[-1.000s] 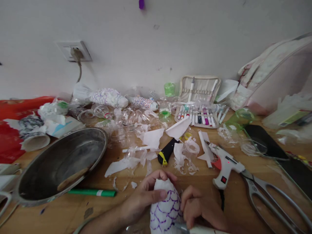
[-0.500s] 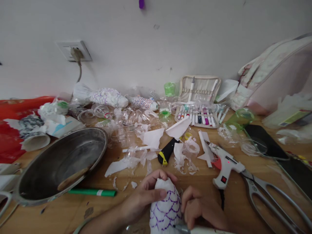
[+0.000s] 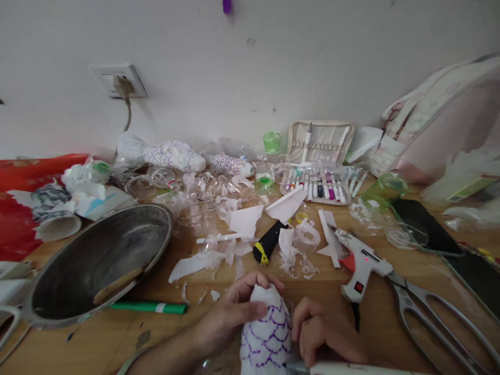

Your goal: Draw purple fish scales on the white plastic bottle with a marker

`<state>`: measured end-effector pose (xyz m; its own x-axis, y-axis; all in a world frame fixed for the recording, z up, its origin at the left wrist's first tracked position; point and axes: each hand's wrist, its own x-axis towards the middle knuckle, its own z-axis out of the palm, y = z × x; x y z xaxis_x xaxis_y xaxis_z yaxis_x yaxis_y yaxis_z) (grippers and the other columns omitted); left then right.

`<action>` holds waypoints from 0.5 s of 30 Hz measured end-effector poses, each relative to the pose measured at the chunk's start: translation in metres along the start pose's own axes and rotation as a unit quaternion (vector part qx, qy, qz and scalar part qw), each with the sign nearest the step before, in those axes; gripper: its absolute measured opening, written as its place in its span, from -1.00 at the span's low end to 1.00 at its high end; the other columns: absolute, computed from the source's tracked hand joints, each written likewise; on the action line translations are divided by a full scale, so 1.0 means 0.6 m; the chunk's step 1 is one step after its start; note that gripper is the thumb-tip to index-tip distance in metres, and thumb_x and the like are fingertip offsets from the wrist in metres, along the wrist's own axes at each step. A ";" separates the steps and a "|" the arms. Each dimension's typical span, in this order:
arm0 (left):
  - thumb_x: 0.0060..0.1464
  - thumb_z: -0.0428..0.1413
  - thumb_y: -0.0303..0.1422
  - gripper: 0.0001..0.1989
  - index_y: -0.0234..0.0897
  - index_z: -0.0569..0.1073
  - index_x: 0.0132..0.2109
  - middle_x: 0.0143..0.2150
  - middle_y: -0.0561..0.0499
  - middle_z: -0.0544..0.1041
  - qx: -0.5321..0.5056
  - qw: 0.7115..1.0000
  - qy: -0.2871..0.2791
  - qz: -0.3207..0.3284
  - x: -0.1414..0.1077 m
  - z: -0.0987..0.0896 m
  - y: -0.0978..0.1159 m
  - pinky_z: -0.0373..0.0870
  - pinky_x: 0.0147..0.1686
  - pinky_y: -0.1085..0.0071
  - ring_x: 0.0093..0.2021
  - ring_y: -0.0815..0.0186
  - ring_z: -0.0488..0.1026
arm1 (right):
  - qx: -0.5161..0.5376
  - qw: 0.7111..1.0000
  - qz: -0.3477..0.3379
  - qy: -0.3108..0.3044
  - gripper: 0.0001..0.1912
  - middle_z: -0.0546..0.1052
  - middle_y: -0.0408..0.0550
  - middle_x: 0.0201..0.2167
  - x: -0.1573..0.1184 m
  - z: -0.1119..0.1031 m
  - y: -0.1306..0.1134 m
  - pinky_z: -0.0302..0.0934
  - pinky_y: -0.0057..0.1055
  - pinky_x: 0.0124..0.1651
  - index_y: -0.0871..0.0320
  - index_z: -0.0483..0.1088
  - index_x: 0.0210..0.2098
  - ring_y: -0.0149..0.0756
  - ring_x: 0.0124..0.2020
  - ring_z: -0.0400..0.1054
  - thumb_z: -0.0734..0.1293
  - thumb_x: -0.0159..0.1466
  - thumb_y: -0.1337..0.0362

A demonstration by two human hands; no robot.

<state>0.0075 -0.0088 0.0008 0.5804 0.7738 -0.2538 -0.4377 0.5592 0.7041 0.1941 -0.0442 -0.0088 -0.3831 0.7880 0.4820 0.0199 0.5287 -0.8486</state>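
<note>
A white paper-covered fish body point(image 3: 267, 338) with purple scale lines stands at the bottom centre, its lower end cut off by the frame. My left hand point(image 3: 238, 312) is wrapped round its upper end, thumb on the front and fingers behind. On the right side, my right hand point(image 3: 322, 333) is closed on a white marker point(image 3: 336, 369) with a grey tip section. The marker's dark tip touches or nearly touches the fish's lower right side.
A metal basin point(image 3: 97, 260) stands left, by a green marker point(image 3: 167, 308). Behind lie a black-yellow cutter point(image 3: 269, 244), plastic and paper scraps, two scaled fish point(image 3: 175, 155) and a pen case point(image 3: 320, 140). Right are a glue gun point(image 3: 365, 263), scissors point(image 3: 429, 312) and a backpack point(image 3: 441, 120).
The marker tip has shifted slightly to the right along the fish's lower edge. My left hand keeps its hold, and the fish has barely moved.
</note>
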 end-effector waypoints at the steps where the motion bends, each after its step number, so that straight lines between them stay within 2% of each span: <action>1: -0.18 0.32 -0.39 -0.74 -0.21 0.44 -0.30 -0.11 0.03 0.52 0.001 1.000 -0.003 0.002 0.000 0.000 0.000 0.32 -0.24 0.47 -0.24 0.39 0.43 | -0.002 1.000 0.006 0.000 -0.67 0.27 -0.25 -0.58 0.000 -0.002 -0.004 0.15 -0.50 -0.47 0.01 0.19 -0.43 -0.34 -0.49 0.29 0.18 0.25 -0.10; 5: -0.18 0.32 -0.40 -0.74 -0.21 0.45 -0.29 -0.12 0.03 0.53 -0.003 1.000 0.007 0.001 -0.001 0.000 -0.002 0.31 -0.23 0.47 -0.24 0.39 0.43 | -0.019 0.999 0.030 0.024 -0.72 0.31 -0.19 -0.51 -0.001 -0.010 -0.021 0.13 -0.47 -0.43 0.05 0.22 -0.43 -0.35 -0.47 0.29 0.18 0.29 0.02; 8: -0.18 0.32 -0.40 -0.75 -0.21 0.46 -0.29 -0.12 0.03 0.53 -0.004 1.000 0.008 0.005 -0.001 0.001 -0.003 0.31 -0.20 0.46 -0.21 0.38 0.42 | -0.025 0.998 0.047 0.027 -0.75 0.34 -0.16 -0.43 -0.005 -0.012 -0.022 0.09 -0.47 -0.48 0.05 0.23 -0.43 -0.36 -0.47 0.27 0.16 0.29 0.05; 12: -0.17 0.31 -0.41 -0.76 -0.21 0.46 -0.29 -0.11 0.03 0.53 -0.005 1.000 0.001 0.003 0.000 0.001 -0.001 0.31 -0.20 0.45 -0.20 0.37 0.43 | 0.007 0.999 0.046 -0.002 -0.75 0.31 -0.20 -0.46 -0.010 -0.009 -0.016 0.08 -0.48 -0.52 0.03 0.24 -0.41 -0.38 -0.51 0.25 0.18 0.26 0.01; 15: -0.18 0.31 -0.41 -0.75 -0.21 0.45 -0.29 -0.11 0.03 0.52 -0.011 1.000 0.002 -0.002 -0.001 0.003 0.001 0.31 -0.22 0.45 -0.22 0.37 0.43 | -0.003 0.999 0.044 0.023 -0.72 0.31 -0.20 -0.49 -0.008 -0.006 -0.018 0.08 -0.47 -0.49 0.04 0.23 -0.43 -0.37 -0.50 0.26 0.19 0.27 -0.01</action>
<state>0.0081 -0.0092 0.0027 0.5800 0.7723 -0.2591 -0.4500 0.5689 0.6884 0.1988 -0.0526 -0.0014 -0.3373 0.8454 0.4142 0.0572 0.4576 -0.8873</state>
